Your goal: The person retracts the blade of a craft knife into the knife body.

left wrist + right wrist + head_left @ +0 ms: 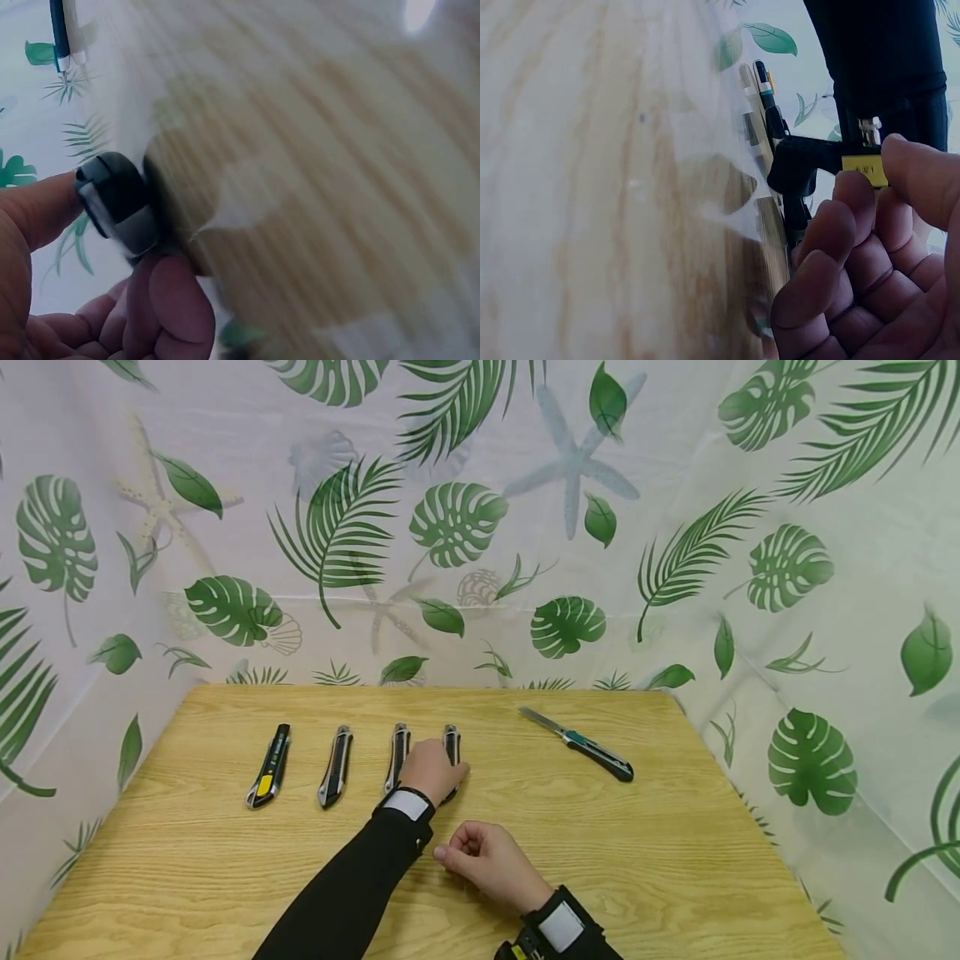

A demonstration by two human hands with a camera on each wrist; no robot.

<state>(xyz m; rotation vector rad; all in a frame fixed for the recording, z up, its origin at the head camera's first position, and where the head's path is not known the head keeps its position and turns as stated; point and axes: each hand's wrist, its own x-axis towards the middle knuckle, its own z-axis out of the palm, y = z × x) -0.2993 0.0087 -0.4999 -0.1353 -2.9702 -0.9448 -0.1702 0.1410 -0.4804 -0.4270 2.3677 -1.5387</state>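
Observation:
My left hand (427, 770) is over the rightmost of the upright utility knives (452, 743). In the left wrist view the thumb and fingers pinch the dark end of this knife (124, 206), low against the tabletop. Another silver and black utility knife (397, 750) lies just left of that hand, partly covered by it. Nearer the front, my right hand (495, 864) hovers with loosely curled fingers (817, 289) and holds nothing. Behind its fingertips, the right wrist view shows the left wrist's camera with a yellow label (861, 169).
Farther left lie a silver and black utility knife (334, 767) and a black and yellow one (268, 768). On the right, a green and black knife (592, 752) lies slantwise with its long blade out. Leaf-patterned cloth (457, 527) hangs behind the wooden table (637, 860).

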